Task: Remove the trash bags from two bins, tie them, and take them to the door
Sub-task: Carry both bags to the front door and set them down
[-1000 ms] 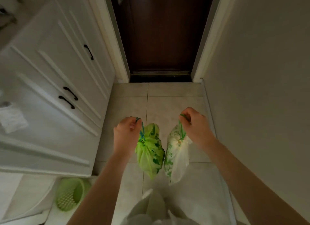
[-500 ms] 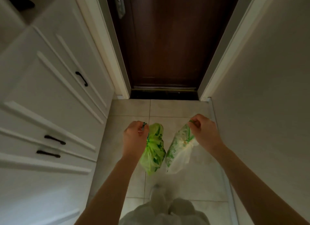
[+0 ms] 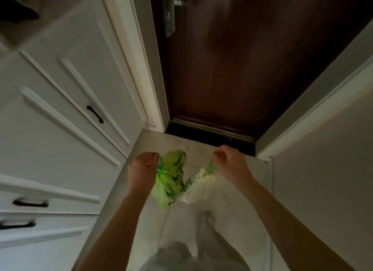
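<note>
- Your left hand (image 3: 141, 169) is pinched shut on the blue-green drawstring of the green bag (image 3: 170, 180), which hangs just below and to the inside of that pinch, clear of the floor.
- Your right hand (image 3: 232, 163) is closed the same way on the drawstring of the pale bag (image 3: 198, 190), which has a green print on one side and hangs below and inward of your fingers.
- Between your two grips the bags lean together and appear to touch at their lower sides.
- Both bags are gathered tight at the neck under your fingers.
- Just beyond your knuckles lies the dark threshold of the brown door (image 3: 252, 58), which stands closed.
- Outside your left grip runs a white cabinet (image 3: 60, 109) with black handles; outside your right, a plain wall (image 3: 323, 169).
- Under the bags is pale tiled floor (image 3: 232, 220).
</note>
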`<state>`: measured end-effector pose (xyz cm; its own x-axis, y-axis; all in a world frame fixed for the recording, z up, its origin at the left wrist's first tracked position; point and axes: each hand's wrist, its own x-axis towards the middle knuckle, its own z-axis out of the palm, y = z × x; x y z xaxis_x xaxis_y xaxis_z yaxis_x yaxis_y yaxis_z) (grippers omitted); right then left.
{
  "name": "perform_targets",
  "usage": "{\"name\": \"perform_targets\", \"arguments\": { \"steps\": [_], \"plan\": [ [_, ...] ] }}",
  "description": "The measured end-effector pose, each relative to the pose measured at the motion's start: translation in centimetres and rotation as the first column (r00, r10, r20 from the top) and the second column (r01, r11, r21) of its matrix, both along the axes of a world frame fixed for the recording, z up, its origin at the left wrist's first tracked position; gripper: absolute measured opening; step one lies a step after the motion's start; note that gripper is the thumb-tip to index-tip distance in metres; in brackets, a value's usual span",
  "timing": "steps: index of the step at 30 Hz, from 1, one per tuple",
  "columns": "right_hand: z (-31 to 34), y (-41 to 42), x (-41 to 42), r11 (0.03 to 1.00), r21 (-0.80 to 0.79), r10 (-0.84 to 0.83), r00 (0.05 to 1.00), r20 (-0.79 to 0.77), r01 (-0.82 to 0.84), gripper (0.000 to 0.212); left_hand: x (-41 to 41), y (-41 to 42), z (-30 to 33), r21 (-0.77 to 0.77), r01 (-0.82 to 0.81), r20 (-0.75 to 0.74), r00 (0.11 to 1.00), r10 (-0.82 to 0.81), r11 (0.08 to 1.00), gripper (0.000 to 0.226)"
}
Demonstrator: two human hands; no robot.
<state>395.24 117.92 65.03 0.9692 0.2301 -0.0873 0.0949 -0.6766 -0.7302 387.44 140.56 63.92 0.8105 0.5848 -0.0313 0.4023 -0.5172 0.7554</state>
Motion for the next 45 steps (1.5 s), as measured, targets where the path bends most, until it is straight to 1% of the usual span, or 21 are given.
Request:
{"name": "perform_targets", "arguments": {
  "steps": [4, 9, 12, 18, 21, 29, 31, 35, 41, 45],
  "plan": [
    [0.0, 1.2, 7.0, 0.997, 0.025, 0.08, 0.996, -0.047, -0.079, 0.008, 4.9, 1.3, -0.4, -0.035, -0.12, -0.019, 0.993, 0.12, 0.992, 0.017],
    [-0.8, 3.8, 14.8, 0.989, 0.057, 0.139, 0.984, -0.111, -0.133, 0.01, 10.4, 3.1, -1.0, -0.049, -0.198, -0.05, 0.979, 0.196, 0.979, 0.018],
    [-1.7, 5.8, 18.7, 0.986, 0.056, 0.161, 0.978, -0.134, -0.155, 0.011, 13.5, 4.5, -2.0, -0.082, -0.241, -0.058, 0.97, 0.236, 0.967, 0.017],
    [-3.3, 9.4, 25.0, 0.987, -0.014, 0.157, 0.967, -0.199, -0.163, 0.012, 18.9, 7.0, -4.1, -0.114, -0.269, -0.116, 0.96, 0.256, 0.956, 0.016],
    [-3.8, 11.1, 27.9, 0.984, -0.062, 0.152, 0.963, -0.224, -0.17, 0.016, 20.9, 8.0, -5.1, -0.148, -0.298, -0.149, 0.95, 0.276, 0.943, 0.017],
    [-6.3, 14.7, 35.1, 0.967, -0.133, 0.177, 0.95, -0.258, -0.216, 0.022, 25.0, 9.3, -8.0, -0.277, -0.428, -0.233, 0.898, 0.372, 0.86, 0.016],
    [-7.1, 15.7, 37.1, 0.956, -0.148, 0.204, 0.938, -0.279, -0.252, 0.021, 26.0, 9.4, -9.0, -0.311, -0.485, -0.246, 0.872, 0.424, 0.817, 0.014],
    [-9.3, 17.7, 41.1, 0.934, -0.148, 0.264, 0.908, -0.324, -0.325, 0.02, 28.8, 9.6, -11.6, -0.38, -0.604, -0.265, 0.796, 0.543, 0.7, 0.01],
    [-14.1, 20.1, 46.3, 0.874, -0.134, 0.367, 0.815, -0.449, -0.468, 0.015, 33.1, 9.4, -15.6, -0.382, -0.746, -0.278, 0.656, 0.702, 0.545, 0.013],
    [-18.2, 20.9, 48.5, 0.829, -0.119, 0.429, 0.757, -0.493, -0.547, 0.007, 35.2, 9.1, -18.6, -0.389, -0.815, -0.273, 0.548, 0.791, 0.43, 0.012]
  ]
}}
